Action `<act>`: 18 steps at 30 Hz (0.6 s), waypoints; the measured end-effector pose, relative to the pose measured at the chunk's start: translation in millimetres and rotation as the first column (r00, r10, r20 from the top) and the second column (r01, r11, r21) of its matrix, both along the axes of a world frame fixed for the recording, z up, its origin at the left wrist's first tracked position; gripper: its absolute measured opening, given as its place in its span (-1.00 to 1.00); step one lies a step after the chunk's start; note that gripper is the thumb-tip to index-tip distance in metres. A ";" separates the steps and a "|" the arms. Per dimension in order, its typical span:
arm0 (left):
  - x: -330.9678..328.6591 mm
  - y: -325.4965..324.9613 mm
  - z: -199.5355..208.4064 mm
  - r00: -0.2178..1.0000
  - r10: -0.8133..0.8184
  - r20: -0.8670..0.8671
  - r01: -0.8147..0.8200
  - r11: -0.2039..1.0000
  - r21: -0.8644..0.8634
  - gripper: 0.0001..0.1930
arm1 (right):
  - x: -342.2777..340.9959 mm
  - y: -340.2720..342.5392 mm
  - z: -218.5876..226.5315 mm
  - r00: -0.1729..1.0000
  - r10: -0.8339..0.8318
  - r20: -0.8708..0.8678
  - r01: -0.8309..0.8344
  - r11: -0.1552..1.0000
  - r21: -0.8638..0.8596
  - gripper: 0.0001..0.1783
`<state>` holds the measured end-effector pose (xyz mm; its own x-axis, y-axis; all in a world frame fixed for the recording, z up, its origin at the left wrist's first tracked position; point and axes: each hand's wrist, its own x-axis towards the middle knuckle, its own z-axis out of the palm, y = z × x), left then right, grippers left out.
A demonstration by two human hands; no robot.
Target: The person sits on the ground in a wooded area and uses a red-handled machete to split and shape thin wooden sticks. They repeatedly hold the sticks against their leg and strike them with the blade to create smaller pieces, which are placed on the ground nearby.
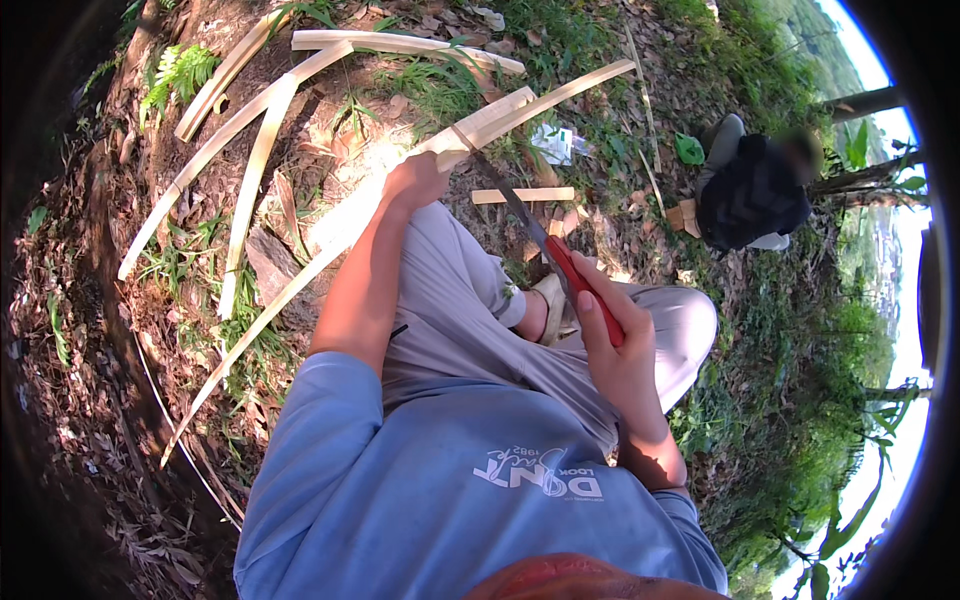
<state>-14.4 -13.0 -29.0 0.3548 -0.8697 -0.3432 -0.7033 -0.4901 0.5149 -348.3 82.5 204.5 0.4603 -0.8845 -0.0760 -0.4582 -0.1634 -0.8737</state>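
Observation:
My left hand (413,182) is closed around a bundle of long, pale wooden strips (497,118) beside my left knee. One strip runs far back toward the lower left, and another reaches out to the upper right. In my right hand (618,335) is the red handle of a hand saw (522,212). Its dark blade slants up to the left, and the tip end lies across the strips just beyond my left hand. Bright sunlight washes out part of the bundle near that hand, so I cannot tell how many strips it holds.
More pale strips (255,190) lie on the leafy ground at the upper left. A short cut piece (523,195) sits beyond my legs, near a white packet (553,145). Another person (755,195) in dark clothing is at the right, by a green wrapper (689,149).

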 end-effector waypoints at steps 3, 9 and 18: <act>-6.9 7.0 4.5 0.998 0.040 0.044 -0.038 0.998 -0.047 -0.58 | -16.4 15.7 50.3 0.998 0.029 -0.059 -0.030 0.999 -0.021 -0.58; -27.1 21.2 23.1 0.980 0.144 0.135 -0.122 0.979 -0.164 -0.61 | 90.3 -73.5 -40.3 0.996 -0.031 0.083 0.036 0.997 -0.065 -0.64; 1.0 16.8 12.3 0.993 0.062 0.096 -0.055 0.995 -0.079 -0.61 | 94.8 -53.4 -40.8 0.993 0.108 -0.052 -0.115 0.979 -0.167 -0.58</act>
